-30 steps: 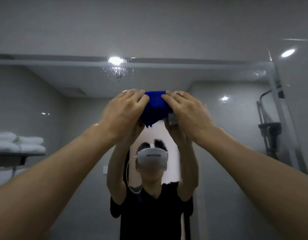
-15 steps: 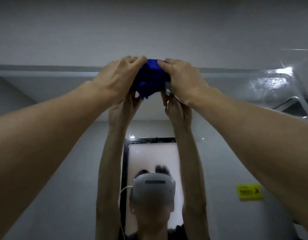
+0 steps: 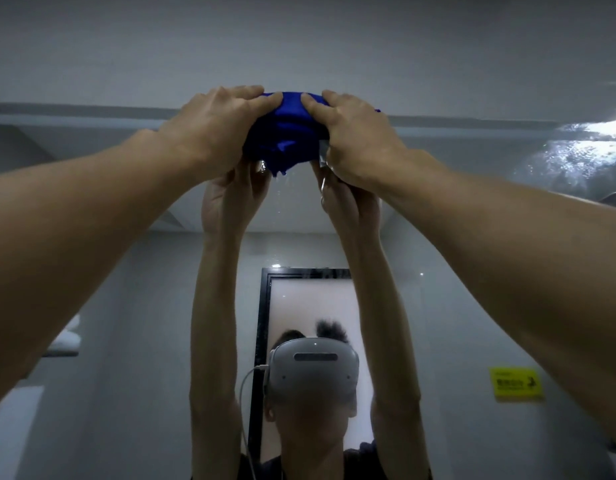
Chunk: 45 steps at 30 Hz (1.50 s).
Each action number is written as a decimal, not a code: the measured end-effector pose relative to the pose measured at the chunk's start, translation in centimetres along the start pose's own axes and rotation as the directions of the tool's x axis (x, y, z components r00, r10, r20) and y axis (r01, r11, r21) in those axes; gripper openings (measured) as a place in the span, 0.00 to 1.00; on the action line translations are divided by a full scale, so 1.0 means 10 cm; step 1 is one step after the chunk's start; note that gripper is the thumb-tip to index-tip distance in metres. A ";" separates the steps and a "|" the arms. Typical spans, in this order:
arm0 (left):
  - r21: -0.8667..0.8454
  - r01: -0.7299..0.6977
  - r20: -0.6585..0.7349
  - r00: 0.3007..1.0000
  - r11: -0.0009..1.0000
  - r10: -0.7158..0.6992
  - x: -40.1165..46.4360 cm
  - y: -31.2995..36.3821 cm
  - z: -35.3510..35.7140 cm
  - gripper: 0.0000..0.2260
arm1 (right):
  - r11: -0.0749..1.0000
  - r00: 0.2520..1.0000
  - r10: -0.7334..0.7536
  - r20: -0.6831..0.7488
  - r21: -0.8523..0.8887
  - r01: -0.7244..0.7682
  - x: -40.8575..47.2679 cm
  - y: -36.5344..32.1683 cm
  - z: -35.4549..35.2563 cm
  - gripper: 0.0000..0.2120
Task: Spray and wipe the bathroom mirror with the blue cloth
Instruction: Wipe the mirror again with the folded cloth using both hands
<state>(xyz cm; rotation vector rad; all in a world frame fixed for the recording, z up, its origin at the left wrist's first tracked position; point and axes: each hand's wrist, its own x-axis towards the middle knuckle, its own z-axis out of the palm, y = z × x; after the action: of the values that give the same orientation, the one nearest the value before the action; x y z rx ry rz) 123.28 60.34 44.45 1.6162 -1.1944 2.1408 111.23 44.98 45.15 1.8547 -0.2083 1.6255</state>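
Blue bunched cloth (image 3: 287, 133) is pressed by left hand (image 3: 216, 129) and right hand (image 3: 351, 133) against the bathroom mirror (image 3: 472, 271) at its top edge, fingers curled round it, likely for firm wiping pressure.

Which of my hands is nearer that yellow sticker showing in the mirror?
Right. The right hand grips the blue cloth on the yellow sticker's side; the left hand grips the cloth's far side.

Head view, tilted upward, close to mirror (image 3: 126, 306).
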 end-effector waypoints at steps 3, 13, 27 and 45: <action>-0.002 0.027 -0.008 1.000 1.000 -0.028 -0.06 -0.08 -0.04 0.30 | 1.000 1.000 -0.004 0.020 -0.004 0.004 0.05 -0.13 0.01 0.32; -0.112 0.126 0.065 0.991 0.986 -0.120 -0.32 -0.01 -0.22 0.23 | 0.998 0.990 -0.068 0.124 0.014 0.066 -0.11 -0.25 -0.08 0.31; -0.165 0.037 0.211 0.977 0.986 -0.001 -1.52 0.34 -0.44 0.26 | 0.981 0.958 -0.196 0.207 0.041 0.192 -1.37 -0.70 -0.18 0.28; -0.364 0.204 0.487 0.874 0.909 -0.001 -3.11 1.34 -0.75 0.26 | 0.943 0.925 -0.224 0.306 0.308 0.127 -3.16 -1.25 -0.38 0.14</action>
<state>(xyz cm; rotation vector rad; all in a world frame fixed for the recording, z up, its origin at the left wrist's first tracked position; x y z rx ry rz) 121.81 65.98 10.22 2.0016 -1.5165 1.3284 107.69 47.55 11.27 2.2965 0.0523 1.2549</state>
